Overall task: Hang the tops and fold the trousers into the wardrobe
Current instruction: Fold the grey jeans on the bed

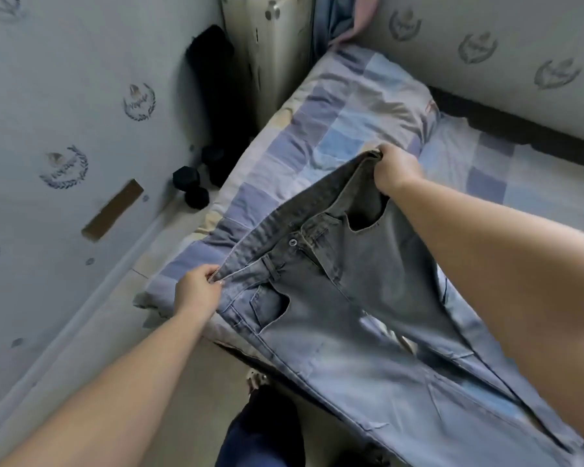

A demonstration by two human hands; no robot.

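Observation:
A pair of grey-blue jeans (361, 298) is stretched out front side up over the bed (317, 129), button and fly showing. My left hand (196, 291) pinches the near end of the waistband. My right hand (397, 170) grips the far end of the waistband. The waistband is pulled taut between the two hands, and the legs run down toward the lower right, partly hidden by my right forearm. No wardrobe or hanger is in view.
The bed carries a blue, grey and beige checked cover. A black dumbbell (191, 187) lies on the floor beside the bed, near the patterned wall (64, 129). A pale suitcase (273, 52) stands in the corner, with dark cloth (213, 69) beside it.

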